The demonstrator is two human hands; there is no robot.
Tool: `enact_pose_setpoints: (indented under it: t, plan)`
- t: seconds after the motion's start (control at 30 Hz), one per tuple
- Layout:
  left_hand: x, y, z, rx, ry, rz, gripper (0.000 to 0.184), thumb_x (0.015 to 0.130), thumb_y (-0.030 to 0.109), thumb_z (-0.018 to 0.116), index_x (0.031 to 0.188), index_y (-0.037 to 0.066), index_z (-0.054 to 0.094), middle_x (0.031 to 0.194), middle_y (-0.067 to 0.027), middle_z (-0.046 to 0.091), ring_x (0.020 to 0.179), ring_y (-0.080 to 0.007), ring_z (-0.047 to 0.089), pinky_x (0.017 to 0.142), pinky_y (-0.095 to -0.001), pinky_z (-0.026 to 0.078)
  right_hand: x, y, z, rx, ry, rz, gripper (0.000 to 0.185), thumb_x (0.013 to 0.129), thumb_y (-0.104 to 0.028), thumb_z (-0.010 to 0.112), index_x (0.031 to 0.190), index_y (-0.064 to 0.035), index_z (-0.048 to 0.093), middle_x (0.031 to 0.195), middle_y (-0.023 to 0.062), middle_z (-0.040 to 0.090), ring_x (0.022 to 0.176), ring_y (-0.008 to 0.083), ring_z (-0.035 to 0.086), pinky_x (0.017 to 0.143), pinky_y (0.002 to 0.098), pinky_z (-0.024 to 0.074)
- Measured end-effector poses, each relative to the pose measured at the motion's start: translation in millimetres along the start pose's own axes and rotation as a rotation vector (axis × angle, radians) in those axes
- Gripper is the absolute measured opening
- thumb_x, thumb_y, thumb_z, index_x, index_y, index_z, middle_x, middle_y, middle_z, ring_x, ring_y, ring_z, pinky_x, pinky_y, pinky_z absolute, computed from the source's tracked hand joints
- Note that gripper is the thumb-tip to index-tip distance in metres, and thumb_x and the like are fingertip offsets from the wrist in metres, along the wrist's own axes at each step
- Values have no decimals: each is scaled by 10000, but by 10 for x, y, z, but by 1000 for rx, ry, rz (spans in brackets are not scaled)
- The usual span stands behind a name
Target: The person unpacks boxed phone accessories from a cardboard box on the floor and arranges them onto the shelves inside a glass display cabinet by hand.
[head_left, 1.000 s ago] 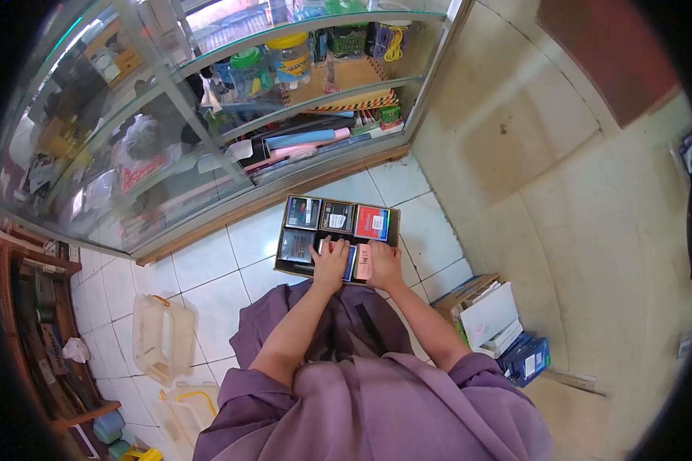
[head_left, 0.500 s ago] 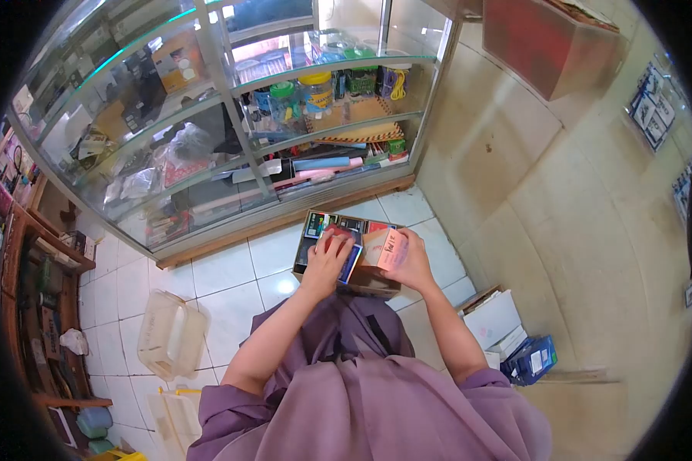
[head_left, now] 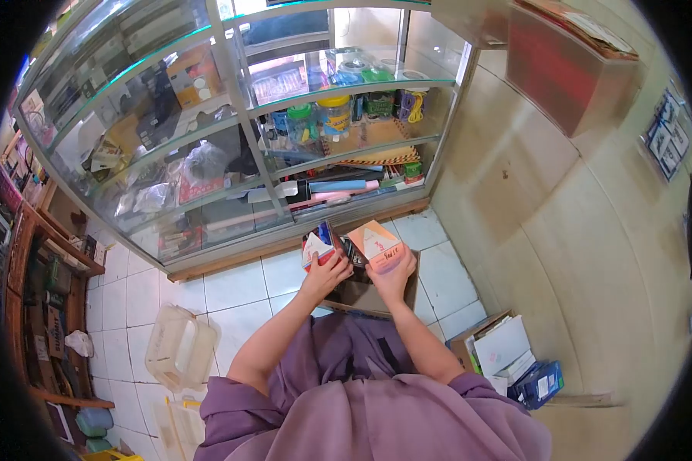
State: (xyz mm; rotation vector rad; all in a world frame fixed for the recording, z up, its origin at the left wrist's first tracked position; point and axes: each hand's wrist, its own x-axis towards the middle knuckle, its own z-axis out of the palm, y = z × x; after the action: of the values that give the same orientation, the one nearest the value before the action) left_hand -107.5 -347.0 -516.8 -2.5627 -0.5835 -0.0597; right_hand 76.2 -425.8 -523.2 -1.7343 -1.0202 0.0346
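Note:
On the tiled floor in front of my lap stands a brown cardboard box [head_left: 361, 296] with its top uncovered. My right hand [head_left: 393, 270] grips a peach-orange small box [head_left: 380, 247], which has a white panel and handwriting on its side, above the carton's right part. At the far left corner, my left hand [head_left: 327, 275] has its fingers closed on a red-and-white small box [head_left: 316, 249] with a blue edge. Between my hands, a dark item [head_left: 353, 257] shows in part inside the carton. My hands hide some of the contents.
A glass display cabinet [head_left: 300, 211] rises just beyond the carton, filled with jars, rolls and packets. Clear plastic tubs [head_left: 178, 349] stand on the floor at left. To the right, a box of papers [head_left: 501, 347] and blue packages [head_left: 538, 384] lie by the wall.
The peach-orange box has turned so its white panel faces up. My left hand has moved to the carton's far left, with the red-and-white box upright. The view has shifted slightly.

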Motion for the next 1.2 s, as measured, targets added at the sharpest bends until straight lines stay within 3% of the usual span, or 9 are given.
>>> enact_pose_setpoints:
  t: [0.3, 0.37, 0.5, 0.67, 0.77, 0.93, 1.0, 1.03, 1.2]
  plan:
    - [-236, 113, 367, -127, 169, 37, 672, 839, 167, 565, 1458, 254, 320, 1449, -103, 335, 1382, -279, 282, 1034, -534, 346, -203, 91, 385, 70, 73, 190, 1005, 534, -139, 888, 1333, 5, 296, 1271, 225, 370, 1210, 389, 346, 1057, 471, 282]
    - [-259, 161, 419, -345, 312, -633, 794, 790, 75, 629, 1487, 166, 259, 1441, -246, 295, 1368, -402, 275, 1071, -508, 315, -257, 104, 381, 77, 73, 218, 996, 538, -128, 884, 1330, 5, 295, 1267, 228, 373, 1211, 389, 342, 1053, 471, 285]
    - [-228, 491, 345, -987, 349, -1206, 844, 761, 29, 649, 1459, -33, 180, 1396, -356, 282, 1311, -516, 283, 1096, -490, 277, -292, 150, 388, 97, 50, 200, 975, 538, -128, 869, 1317, -11, 293, 1267, 219, 379, 1221, 407, 329, 1049, 508, 262]
    - [-345, 819, 968, -1184, 211, -1353, 629, 863, 45, 554, 1415, -69, 274, 1344, -367, 360, 1257, -467, 373, 1069, -473, 320, -355, 158, 393, 102, 39, 234, 993, 535, -124, 871, 1324, -13, 278, 1264, 234, 374, 1218, 417, 326, 1046, 516, 261]
    - [-374, 923, 1195, -1406, 121, -1394, 502, 1015, 298, 331, 1315, -87, 450, 1304, -306, 490, 1243, -434, 438, 1066, -439, 322, -408, 202, 416, 138, 79, 264, 1006, 541, -136, 871, 1335, -10, 267, 1265, 242, 372, 1220, 419, 323, 1045, 514, 263]
    - [-293, 770, 922, -1638, 89, -1555, 645, 980, 462, 434, 1359, -60, 425, 1338, -284, 488, 1257, -402, 457, 1048, -410, 347, -475, 44, 380, 55, 36, 240, 1058, 534, -187, 898, 1338, 58, 255, 1280, 246, 353, 1235, 405, 339, 1065, 473, 281]
    - [-289, 808, 1152, -1658, 365, -1361, 760, 920, 511, 539, 1387, -70, 388, 1305, -276, 521, 1240, -360, 489, 1034, -384, 365, -498, -28, 364, 52, 58, 214, 1081, 525, -194, 902, 1349, 50, 247, 1285, 244, 349, 1245, 406, 335, 1071, 473, 280]
    - [-235, 741, 997, -1713, 273, -1573, 822, 873, 506, 612, 1400, -76, 370, 1249, -268, 565, 1180, -319, 543, 1007, -359, 397, -501, -50, 358, 76, 41, 259, 1084, 523, -193, 903, 1352, 42, 245, 1286, 241, 349, 1246, 403, 336, 1073, 474, 279]
    - [-189, 507, 520, -1725, 380, -1568, 778, 878, 455, 611, 1399, -74, 380, 1163, -240, 618, 1063, -267, 605, 924, -330, 455, -473, -247, 236, 156, 45, 218, 1075, 520, -172, 901, 1343, 23, 239, 1276, 219, 339, 1231, 374, 344, 1071, 459, 274]
